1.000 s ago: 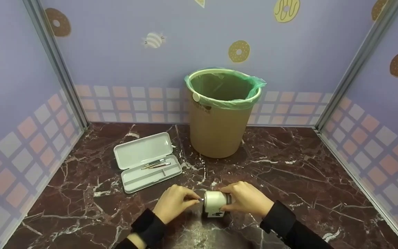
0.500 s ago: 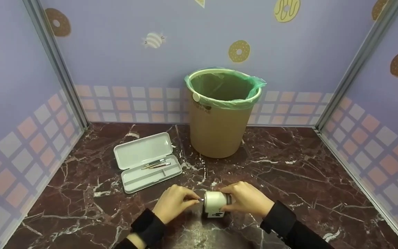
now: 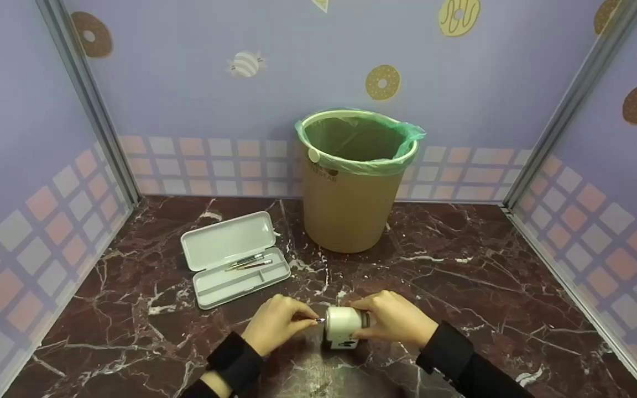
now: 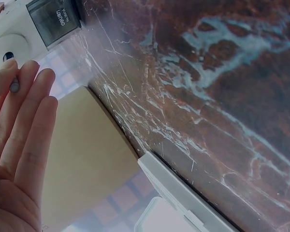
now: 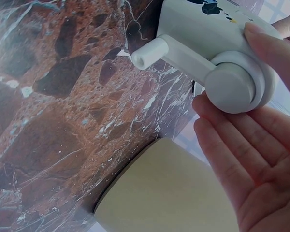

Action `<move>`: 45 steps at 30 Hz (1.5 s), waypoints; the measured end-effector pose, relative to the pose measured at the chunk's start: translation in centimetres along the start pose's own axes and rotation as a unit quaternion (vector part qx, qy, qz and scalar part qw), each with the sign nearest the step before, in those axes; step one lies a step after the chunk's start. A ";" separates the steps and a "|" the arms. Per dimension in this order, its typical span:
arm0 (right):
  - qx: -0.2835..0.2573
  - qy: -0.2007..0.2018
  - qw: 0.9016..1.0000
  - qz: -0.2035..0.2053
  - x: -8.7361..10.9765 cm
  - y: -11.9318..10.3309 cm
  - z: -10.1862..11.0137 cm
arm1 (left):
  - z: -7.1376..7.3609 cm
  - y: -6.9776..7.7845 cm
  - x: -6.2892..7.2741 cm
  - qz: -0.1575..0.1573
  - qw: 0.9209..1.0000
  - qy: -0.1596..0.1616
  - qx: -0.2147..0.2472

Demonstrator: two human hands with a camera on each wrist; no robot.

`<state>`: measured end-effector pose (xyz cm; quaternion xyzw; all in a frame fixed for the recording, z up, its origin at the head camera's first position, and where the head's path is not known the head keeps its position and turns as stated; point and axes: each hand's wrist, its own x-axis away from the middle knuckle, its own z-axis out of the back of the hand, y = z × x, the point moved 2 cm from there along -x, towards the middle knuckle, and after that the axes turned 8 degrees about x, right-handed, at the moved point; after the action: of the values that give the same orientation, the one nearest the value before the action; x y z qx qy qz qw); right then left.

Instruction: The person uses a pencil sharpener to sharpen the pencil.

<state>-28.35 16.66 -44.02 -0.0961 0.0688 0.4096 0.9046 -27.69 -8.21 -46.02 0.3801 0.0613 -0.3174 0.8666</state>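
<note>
A white crank pencil sharpener (image 3: 342, 327) stands on the marble table (image 3: 462, 276) near its front edge. My right hand (image 3: 361, 327) grips it from the right, fingers wrapped over the body beside the crank hub (image 5: 232, 87); the crank handle (image 5: 150, 52) sticks out free. My left hand (image 3: 308, 319) pinches a short pencil (image 3: 321, 319) whose tip is at the sharpener's left face. In the left wrist view the pencil's end (image 4: 14, 86) shows between the fingers, close to the sharpener's hole (image 4: 8, 56) and dark drawer (image 4: 53, 21).
An open grey pencil case (image 3: 233, 260) with two pencils (image 3: 249, 262) lies to the left and behind my hands. A tan waste bin (image 3: 351, 188) with a green liner stands at the back centre. Patterned walls close off three sides.
</note>
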 end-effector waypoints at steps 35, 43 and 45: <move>0.010 -0.007 1.000 -0.009 0.0 -0.1 0.1 | 0.2 -0.1 0.1 -0.008 1.000 -0.005 0.002; 0.013 -0.007 1.000 -0.010 -0.1 -0.1 0.1 | 0.3 -0.2 0.1 -0.012 1.000 -0.007 0.000; 0.013 -0.009 1.000 -0.012 -0.1 -0.1 0.1 | 0.3 -0.2 0.2 -0.013 1.000 -0.006 -0.001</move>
<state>-28.36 16.53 -43.93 -0.0814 0.0651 0.3990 0.9110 -27.74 -8.60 -46.00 0.3768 0.0612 -0.3309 0.8630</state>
